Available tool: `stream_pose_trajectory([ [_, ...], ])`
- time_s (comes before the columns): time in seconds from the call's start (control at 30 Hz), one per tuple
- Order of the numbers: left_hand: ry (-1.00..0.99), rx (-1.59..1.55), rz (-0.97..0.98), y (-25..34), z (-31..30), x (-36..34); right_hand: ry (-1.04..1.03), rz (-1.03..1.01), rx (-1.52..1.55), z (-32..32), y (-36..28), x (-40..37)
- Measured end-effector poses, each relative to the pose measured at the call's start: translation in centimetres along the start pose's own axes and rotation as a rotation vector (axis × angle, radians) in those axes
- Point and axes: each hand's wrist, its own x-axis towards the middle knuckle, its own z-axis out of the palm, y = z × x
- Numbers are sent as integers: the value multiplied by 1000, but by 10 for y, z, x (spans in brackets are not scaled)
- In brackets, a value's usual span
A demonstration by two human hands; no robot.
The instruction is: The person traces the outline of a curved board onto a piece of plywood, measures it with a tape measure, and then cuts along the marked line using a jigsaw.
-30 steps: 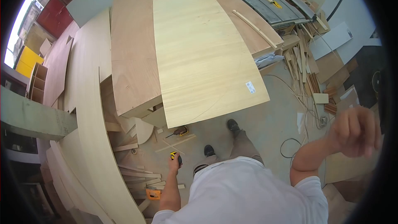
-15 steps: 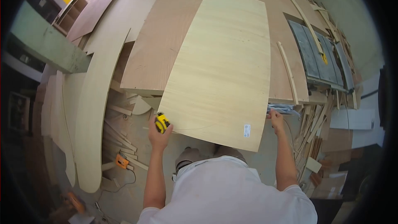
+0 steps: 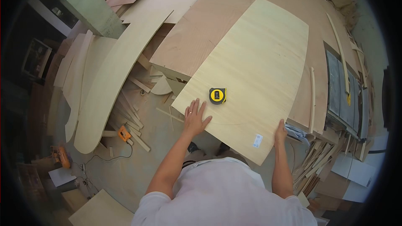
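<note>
The pale plywood panel (image 3: 268, 58) lies in front of me on a broad brown wooden bench top (image 3: 222, 29), its near end jutting past the bench edge toward my body. My yellow and black tape measure (image 3: 217, 96) rests on the panel near its left edge, just beyond my left hand (image 3: 196, 119). That hand is spread wide, palm down on the panel near its left corner, holding nothing. My right hand (image 3: 280, 133) is at the panel's right edge; its fingers are partly hidden, so I cannot tell how tightly they close. Between my hands are a faint curved line and a white label (image 3: 257, 140). To the right, a narrow wooden strip (image 3: 312, 100) lies on the bench top, near a grey metal surface (image 3: 340, 88). To the left is a long, round-ended board (image 3: 111, 88), with an orange power tool (image 3: 124, 133) beside it, lower down.
</note>
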Motion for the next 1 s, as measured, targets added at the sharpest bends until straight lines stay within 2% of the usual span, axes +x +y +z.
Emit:
stream_pose_trajectory([
  [0.03,-4,107,6,-4,1,-15,-5,-2,-22,2,5,-2],
  [0.1,32,89,-134,-14,1,-38,-7,-13,-62,20,19,-9],
  [0.13,55,77,-205,-18,1,-44,60,-79,-99,40,25,-21],
  [0.2,204,-188,-332,-38,-1,-54,-73,-24,113,82,22,-57],
  [0.27,335,-438,-493,-61,9,-67,-200,75,80,112,26,-86],
  [0.33,471,-693,-691,-80,21,-71,-458,197,11,137,34,-106],
  [0.37,456,-787,-727,-87,18,-76,-591,257,-29,152,38,-115],
  [0.43,432,-973,-799,-99,-1,-90,-695,274,-68,191,41,-149],
  [0.53,565,-828,-963,-133,-18,-118,-887,307,-171,245,39,-188],
  [0.63,512,-974,-939,-174,-34,-152,-980,326,-318,279,38,-216],
  [0.73,431,-945,-993,-198,-38,-164,-1021,355,-373,296,35,-228],
  [0.8,467,-954,-941,-203,-32,-164,-1023,379,-394,294,32,-227],
  [0.9,510,-960,-870,-208,-17,-167,-967,260,-633,290,16,-230],
  [1.0,493,-999,-845,-208,-20,-166,-1087,118,-805,285,-17,-231],
])
